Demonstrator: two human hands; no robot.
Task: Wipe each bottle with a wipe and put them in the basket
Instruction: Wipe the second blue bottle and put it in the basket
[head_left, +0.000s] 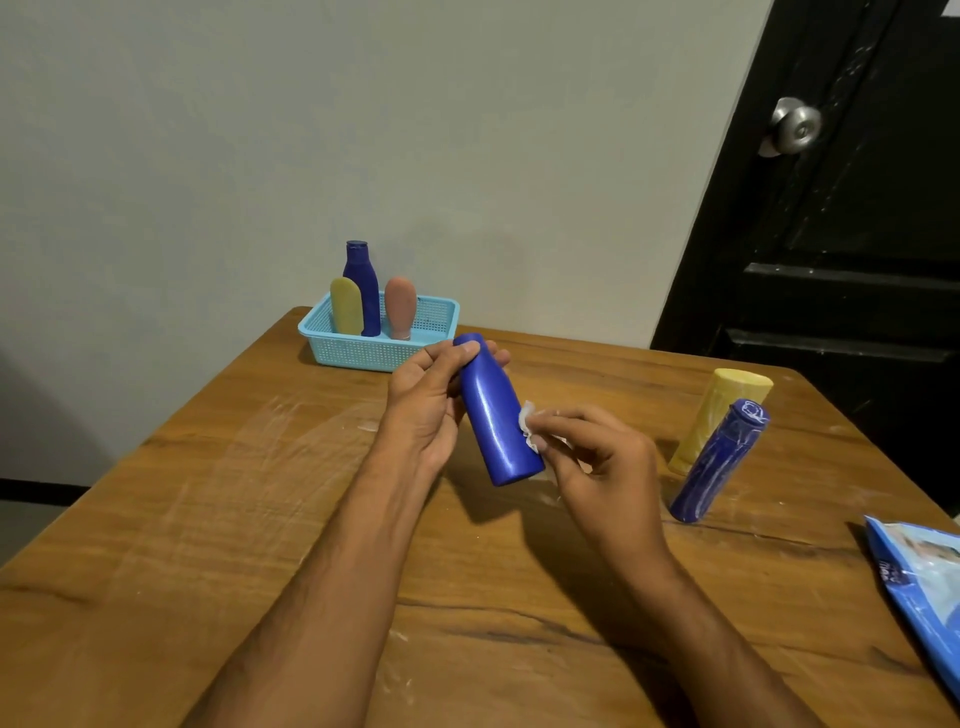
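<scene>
One scuffed wooden table (208, 519), black door (841, 234)

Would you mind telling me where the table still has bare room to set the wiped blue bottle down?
The left half of the table, between the basket and the near edge, is bare. The right side is crowded: the yellow bottle, the smeared blue bottle and the wipes packet. Inside the basket, its right end beside the pink bottle looks free.

No text can be read: the small print on the blue pack (922, 587) at the right edge is too blurred.
</scene>
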